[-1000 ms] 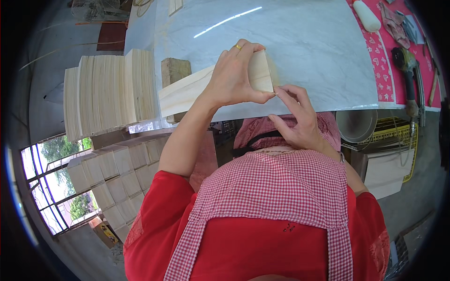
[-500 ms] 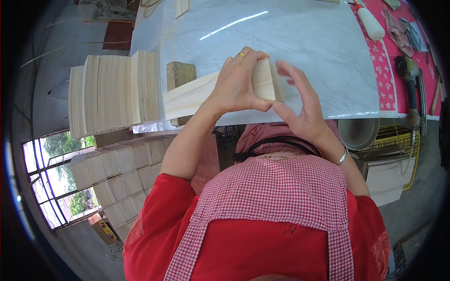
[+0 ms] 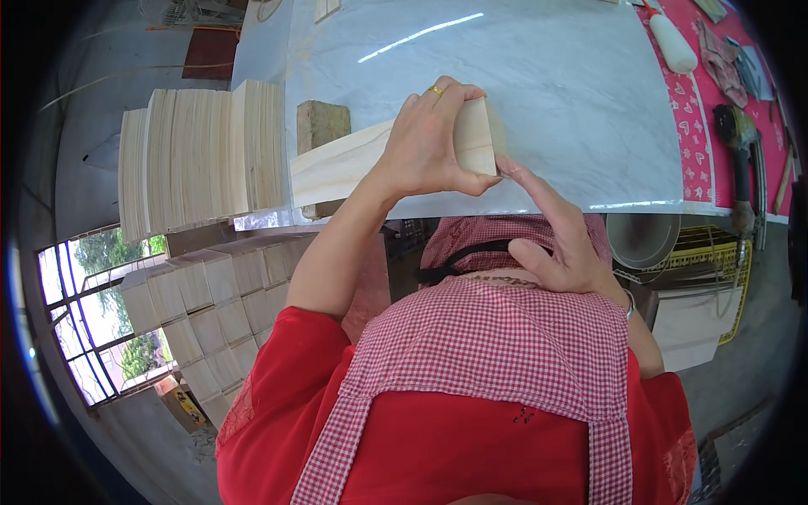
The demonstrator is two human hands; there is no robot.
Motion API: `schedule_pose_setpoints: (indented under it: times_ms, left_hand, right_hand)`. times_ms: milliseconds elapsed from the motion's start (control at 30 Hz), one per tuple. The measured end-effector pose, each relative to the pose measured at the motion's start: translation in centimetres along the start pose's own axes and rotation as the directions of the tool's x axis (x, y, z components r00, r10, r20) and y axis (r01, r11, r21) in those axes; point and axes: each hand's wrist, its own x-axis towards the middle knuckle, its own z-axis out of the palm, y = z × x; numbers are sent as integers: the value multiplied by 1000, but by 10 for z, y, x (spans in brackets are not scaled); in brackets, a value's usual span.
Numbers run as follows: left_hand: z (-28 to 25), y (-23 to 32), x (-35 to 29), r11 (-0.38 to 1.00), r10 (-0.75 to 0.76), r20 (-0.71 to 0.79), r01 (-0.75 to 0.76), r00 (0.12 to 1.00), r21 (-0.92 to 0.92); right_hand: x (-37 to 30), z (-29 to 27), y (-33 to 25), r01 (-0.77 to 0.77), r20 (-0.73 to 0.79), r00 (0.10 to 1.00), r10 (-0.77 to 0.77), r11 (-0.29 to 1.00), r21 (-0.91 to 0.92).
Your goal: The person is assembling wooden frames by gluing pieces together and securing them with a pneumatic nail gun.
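My left hand (image 3: pixel 425 143) is clamped across a long pale wooden piece (image 3: pixel 347 160), fingers over its far edge and thumb along its near edge. The piece lies lengthwise near the front edge of the table, its left end over a rough brownish block (image 3: pixel 322 126). My right hand (image 3: pixel 560 244) is at the piece's right end; its index fingertip reaches the near right corner, and the thumb stands well apart. Nothing shows in its grasp. Whether the wooden piece is solid or made of several boards I cannot tell.
A tall row of thin wooden boards (image 3: pixel 198 156) stands left of the table (image 3: pixel 572 109). Below are stacked wooden pieces (image 3: pixel 210 307). On a pink cloth (image 3: pixel 694 151) at right lie a white bottle (image 3: pixel 673 42) and a power tool (image 3: pixel 739 143). A metal basin (image 3: pixel 644 240) sits below.
My right hand has come down and toward me from the wood's right end, its index finger now at the near corner. My left hand keeps its grip.
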Motion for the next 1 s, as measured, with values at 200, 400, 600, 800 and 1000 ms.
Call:
schedule_pose_setpoints:
  times_ms: [200, 400, 600, 800, 1000]
  left_hand:
    - [3, -5, -2, 999, 35, -44, -35, 998, 10]
    - [4, -2, -3, 1000, 19, -42, -19, 999, 4]
    - [5, -6, -6, 998, 53, -111, -58, 992, -34]
    - [9, -9, -8, 998, 42, -97, -45, 994, -35]
    - [8, -11, -8, 998, 57, -89, -60, 994, -26]
  right_hand:
    - [-8, -29, -21, -267, -142, 961, 237, 929, -256]
    - [-65, -228, 21, -555, -544, 828, -134, -70, -829]
    - [-111, -306, 34, -539, -581, 813, 29, -339, -771]
    - [-72, -333, 23, -589, -608, 777, 161, -154, -793]
    - [0, -274, -61, -683, -611, 610, 504, -56, -728]
